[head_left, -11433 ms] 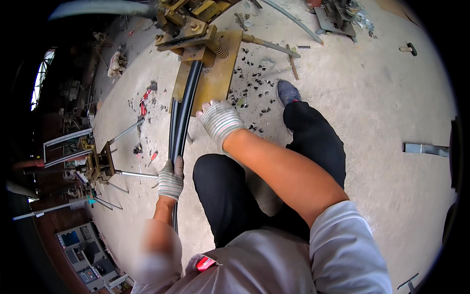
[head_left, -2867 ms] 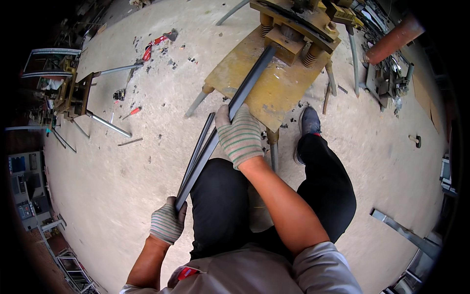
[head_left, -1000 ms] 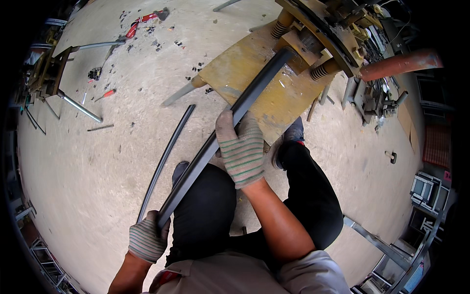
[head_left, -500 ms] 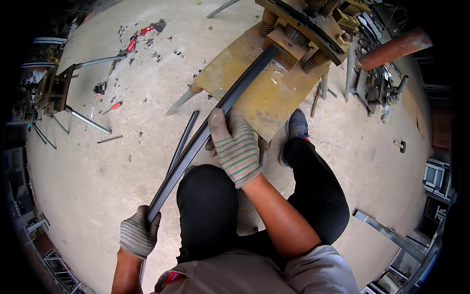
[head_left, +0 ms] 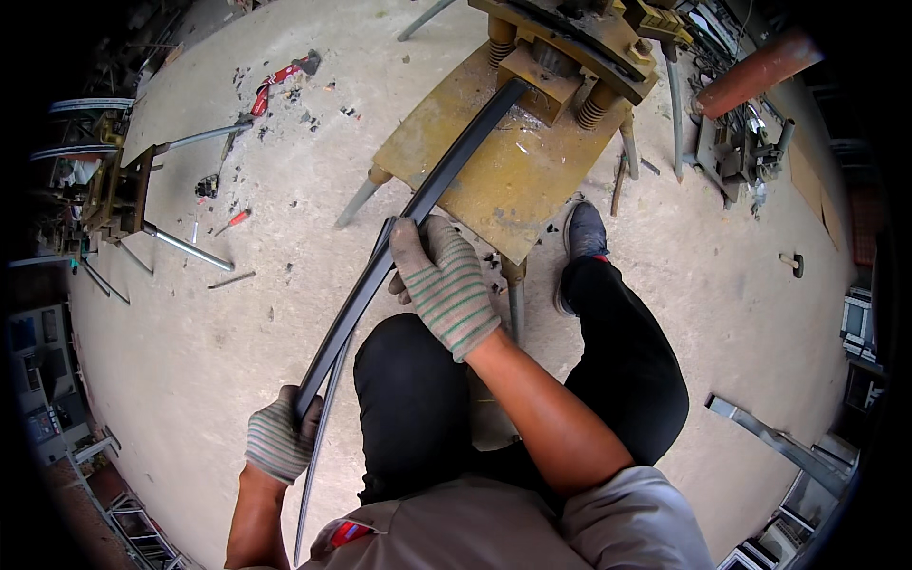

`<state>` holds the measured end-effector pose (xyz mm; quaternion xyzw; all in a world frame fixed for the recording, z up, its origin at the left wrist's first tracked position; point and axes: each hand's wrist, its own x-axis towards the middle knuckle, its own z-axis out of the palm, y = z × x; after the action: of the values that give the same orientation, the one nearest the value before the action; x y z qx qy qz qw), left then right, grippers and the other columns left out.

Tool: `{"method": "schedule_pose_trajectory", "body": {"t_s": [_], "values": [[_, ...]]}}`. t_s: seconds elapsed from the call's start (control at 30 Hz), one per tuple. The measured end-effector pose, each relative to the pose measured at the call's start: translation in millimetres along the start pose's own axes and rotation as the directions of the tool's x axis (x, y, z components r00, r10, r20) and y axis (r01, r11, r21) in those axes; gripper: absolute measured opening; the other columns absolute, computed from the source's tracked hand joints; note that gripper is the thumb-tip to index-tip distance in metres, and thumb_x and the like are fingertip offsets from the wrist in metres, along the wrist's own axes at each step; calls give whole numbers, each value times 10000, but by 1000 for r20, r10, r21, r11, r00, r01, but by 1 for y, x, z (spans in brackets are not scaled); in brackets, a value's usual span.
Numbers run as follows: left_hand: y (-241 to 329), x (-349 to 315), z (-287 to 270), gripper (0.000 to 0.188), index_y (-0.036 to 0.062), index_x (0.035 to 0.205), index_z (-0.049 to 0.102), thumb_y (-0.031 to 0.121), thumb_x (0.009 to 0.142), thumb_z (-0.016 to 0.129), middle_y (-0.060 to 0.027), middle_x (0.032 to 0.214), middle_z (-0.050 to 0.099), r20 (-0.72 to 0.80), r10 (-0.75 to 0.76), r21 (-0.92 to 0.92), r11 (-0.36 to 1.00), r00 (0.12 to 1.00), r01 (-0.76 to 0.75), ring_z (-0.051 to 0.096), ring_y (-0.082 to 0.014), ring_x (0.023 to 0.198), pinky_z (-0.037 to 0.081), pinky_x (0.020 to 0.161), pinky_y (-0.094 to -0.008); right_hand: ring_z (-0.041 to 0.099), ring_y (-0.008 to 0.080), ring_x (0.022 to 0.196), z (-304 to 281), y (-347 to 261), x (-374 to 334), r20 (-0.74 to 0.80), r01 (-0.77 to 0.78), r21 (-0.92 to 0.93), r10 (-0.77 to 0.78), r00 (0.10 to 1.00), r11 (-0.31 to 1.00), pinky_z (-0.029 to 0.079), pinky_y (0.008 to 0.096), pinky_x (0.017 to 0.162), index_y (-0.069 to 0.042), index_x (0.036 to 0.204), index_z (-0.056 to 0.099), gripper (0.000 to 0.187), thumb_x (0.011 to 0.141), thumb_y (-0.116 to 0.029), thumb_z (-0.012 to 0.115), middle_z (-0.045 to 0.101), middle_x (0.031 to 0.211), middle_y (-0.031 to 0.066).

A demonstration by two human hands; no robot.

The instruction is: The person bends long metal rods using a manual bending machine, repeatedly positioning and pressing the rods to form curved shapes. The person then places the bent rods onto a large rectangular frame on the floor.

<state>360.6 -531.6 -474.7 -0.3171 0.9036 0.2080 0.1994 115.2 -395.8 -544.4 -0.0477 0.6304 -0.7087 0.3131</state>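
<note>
A long dark metal profile (head_left: 456,163) slants from lower left to upper right, its far end at the block (head_left: 543,81) of a yellow press. My left hand (head_left: 279,439), in a striped knit glove, is closed around the near end. My right hand (head_left: 445,283), gloved alike, grips the profile near its middle, thumb on top and fingers partly hidden beneath. Below runs a second, thinner dark bar (head_left: 321,442), partly covered by the first. Whether the far end sits inside the block or only against it, I cannot tell.
The press's yellow plate (head_left: 494,180) stands on legs before my knees. On the floor lie a red-handled screwdriver (head_left: 235,220), a hammer (head_left: 793,264) and dark scraps. A metal stand (head_left: 123,190) is at left, a thick rusty pipe (head_left: 755,76) at upper right, a metal channel (head_left: 774,439) at lower right.
The view has turned slightly. Both hands keep their grip on the profile, whose far end remains at the block. The thinner bar now shows more below the profile, near my left hand.
</note>
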Motion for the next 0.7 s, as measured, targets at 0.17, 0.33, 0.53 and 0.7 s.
{"method": "schedule_pose_trajectory", "body": {"t_s": [0.17, 0.33, 0.53, 0.7], "values": [[-1, -7, 0, 295, 28, 1011, 583, 320, 1022, 628, -239, 655, 603, -40, 1, 23, 1000, 999, 0, 627, -466, 653, 465, 566, -491, 617, 127, 600, 3, 1, -2, -19, 4, -6, -4, 1000, 1000, 517, 316, 580, -10, 945, 579, 406, 1047, -403, 588, 620, 710, 61], [-4, -2, 4, 293, 23, 1001, 585, 312, 1025, 621, -242, 651, 600, -55, 2, 77, 997, 998, 3, 627, -469, 648, 459, 561, -496, 622, 87, 630, 0, -3, -3, 26, -66, -48, 67, 997, 997, 514, 249, 552, -25, 982, 596, 411, 1062, -427, 572, 600, 768, 27], [-5, 10, -4, 304, 19, 1003, 576, 316, 1010, 642, -241, 677, 648, -5, 11, 136, 991, 1000, -10, 662, -464, 662, 517, 581, -507, 624, 89, 626, 1, 0, -1, 44, -39, -9, 39, 998, 999, 512, 249, 554, -27, 975, 597, 428, 1067, -443, 560, 601, 761, 31], [3, -2, -4, 295, 29, 959, 572, 312, 1025, 621, -239, 647, 613, -24, -1, 97, 995, 1000, 3, 622, -480, 650, 466, 563, -514, 635, 102, 629, 3, 2, -2, 7, -17, -43, 17, 1000, 999, 520, 258, 553, -16, 977, 597, 445, 1067, -450, 559, 621, 774, 53]]}}
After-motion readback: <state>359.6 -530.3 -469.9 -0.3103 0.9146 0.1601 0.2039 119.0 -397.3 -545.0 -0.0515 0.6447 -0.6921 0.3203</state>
